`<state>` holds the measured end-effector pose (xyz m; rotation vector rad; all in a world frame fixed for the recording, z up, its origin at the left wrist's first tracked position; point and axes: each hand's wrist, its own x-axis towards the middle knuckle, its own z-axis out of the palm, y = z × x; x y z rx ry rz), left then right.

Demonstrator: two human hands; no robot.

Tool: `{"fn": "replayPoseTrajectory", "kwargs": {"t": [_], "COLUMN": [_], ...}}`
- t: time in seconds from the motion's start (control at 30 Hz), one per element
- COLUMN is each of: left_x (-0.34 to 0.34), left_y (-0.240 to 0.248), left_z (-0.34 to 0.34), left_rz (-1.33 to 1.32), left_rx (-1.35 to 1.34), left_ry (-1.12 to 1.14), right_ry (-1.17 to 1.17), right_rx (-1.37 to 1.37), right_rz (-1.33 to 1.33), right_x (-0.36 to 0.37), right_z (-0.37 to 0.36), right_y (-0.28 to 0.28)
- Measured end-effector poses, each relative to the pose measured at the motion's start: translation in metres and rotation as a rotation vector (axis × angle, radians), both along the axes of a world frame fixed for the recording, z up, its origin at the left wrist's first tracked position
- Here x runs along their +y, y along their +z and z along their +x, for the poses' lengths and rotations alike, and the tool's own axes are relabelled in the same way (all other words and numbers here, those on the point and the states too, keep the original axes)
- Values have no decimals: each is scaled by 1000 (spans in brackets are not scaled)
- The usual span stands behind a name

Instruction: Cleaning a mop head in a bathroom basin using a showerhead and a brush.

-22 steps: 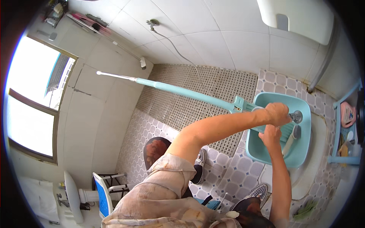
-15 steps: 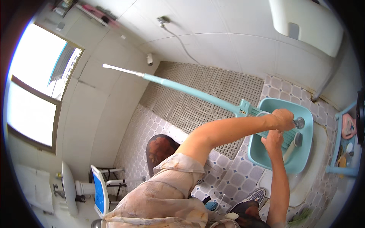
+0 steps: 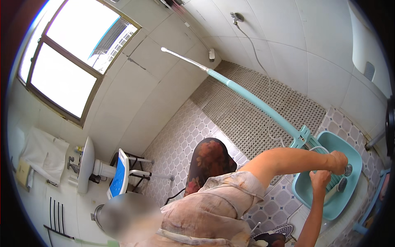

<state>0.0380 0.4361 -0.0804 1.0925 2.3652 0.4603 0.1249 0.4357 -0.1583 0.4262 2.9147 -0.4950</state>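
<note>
A long teal pole (image 3: 255,103) with a pale thin end slants across the room. Its bracket (image 3: 302,138) rests by the rim of a teal basin (image 3: 302,191), and ribbed teal strips run on into the basin. My left hand (image 3: 339,161) is closed over the basin around what looks like a small shower head (image 3: 348,169), whose round face sticks out past the fist. A pale hose (image 3: 317,149) loops beside it. My right hand (image 3: 320,179) is closed just below, against the ribbed strips; what its fingers grip is hidden. Close by in the basin lies a brush (image 3: 340,185).
Perforated mats (image 3: 263,90) cover the tiled floor along the wall. A blue-seated chair (image 3: 119,175) and a sink (image 3: 85,164) stand at left. A wall tap (image 3: 236,17) feeds a hose. At far right is a blue shelf (image 3: 372,206). My knee (image 3: 210,162) is at centre.
The view has shifted, so the basin, pole and hands appear further right and lower, and more of the window shows. Both hands stay closed over the basin.
</note>
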Motion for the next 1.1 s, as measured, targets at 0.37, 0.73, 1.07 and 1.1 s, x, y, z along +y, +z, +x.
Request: {"fn": "replayPoseTrajectory", "kwargs": {"t": [0.37,0.73,1.07,1.1], "left_x": [6,-8,-10,-8], "left_y": [-13,-17,-5,-6], "left_z": [-2,3,-20,-23], "left_rz": [-24,-5,-122,-126], "left_rx": [-17,50,-40,-57], "left_ry": [27,12,-47,-47], "right_ry": [22,204,-4,7], "right_rx": [-37,447,341,297], "right_rz": [8,5,-98,-103], "right_x": [3,3,-8,-8], "right_z": [-3,4,6,6], "right_y": [-4,-53,4,3]}}
